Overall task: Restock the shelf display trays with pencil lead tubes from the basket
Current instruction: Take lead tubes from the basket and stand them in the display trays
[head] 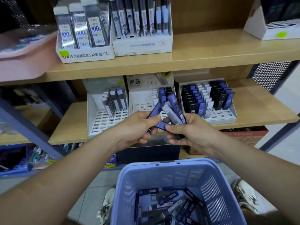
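My left hand (138,127) and my right hand (188,132) meet in front of the middle shelf, above the blue basket (215,192). The right hand grips a fanned bunch of pencil lead tubes (174,108), blue and grey. The left hand pinches one blue tube (155,111) next to that bunch. More loose tubes (175,207) lie in the basket's bottom. Behind the hands stand three white display trays: a left tray (99,119) with few tubes, a middle tray (141,106) partly filled, and a right tray (227,114) nearly full.
The upper shelf (203,57) carries two white boxes of lead packs (86,51) and another box at far right (266,31). A pink bin (24,59) sits at upper left. My shoes (105,207) flank the basket on the tiled floor.
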A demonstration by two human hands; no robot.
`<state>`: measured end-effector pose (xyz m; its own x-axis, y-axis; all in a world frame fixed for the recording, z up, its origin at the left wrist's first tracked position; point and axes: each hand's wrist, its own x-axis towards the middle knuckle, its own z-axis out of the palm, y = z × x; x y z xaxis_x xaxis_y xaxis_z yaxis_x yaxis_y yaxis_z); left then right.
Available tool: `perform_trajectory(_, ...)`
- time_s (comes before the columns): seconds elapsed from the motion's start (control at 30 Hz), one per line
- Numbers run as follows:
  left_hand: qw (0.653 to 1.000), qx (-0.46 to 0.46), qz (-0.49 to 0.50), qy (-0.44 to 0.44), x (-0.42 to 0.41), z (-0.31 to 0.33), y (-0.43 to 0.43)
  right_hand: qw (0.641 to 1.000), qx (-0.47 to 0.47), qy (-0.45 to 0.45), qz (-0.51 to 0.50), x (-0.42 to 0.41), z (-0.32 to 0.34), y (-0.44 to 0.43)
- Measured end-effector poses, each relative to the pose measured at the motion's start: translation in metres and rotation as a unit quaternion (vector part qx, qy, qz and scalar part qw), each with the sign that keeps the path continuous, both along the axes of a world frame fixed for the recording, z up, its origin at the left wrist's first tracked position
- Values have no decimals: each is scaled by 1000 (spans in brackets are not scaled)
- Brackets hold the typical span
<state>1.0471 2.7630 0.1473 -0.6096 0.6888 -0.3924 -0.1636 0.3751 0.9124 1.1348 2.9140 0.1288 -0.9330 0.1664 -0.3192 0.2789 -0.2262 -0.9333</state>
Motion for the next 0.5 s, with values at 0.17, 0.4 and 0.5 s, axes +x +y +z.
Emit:
perform_trajectory(0.17, 1000, -15, 3, -3, -10, 4, -9, 1000, 22, 11, -15, -9, 7, 10)
perform_trajectory(0.4, 998, -54, -32, 0, -17, 6, -15, 1000, 20, 5, -18, -14, 3, 4)
perform_trajectory(0.5, 995, -75, -59, -6, -24, 11, -21, 1000, -4, 5, -26, -17, 4, 8)
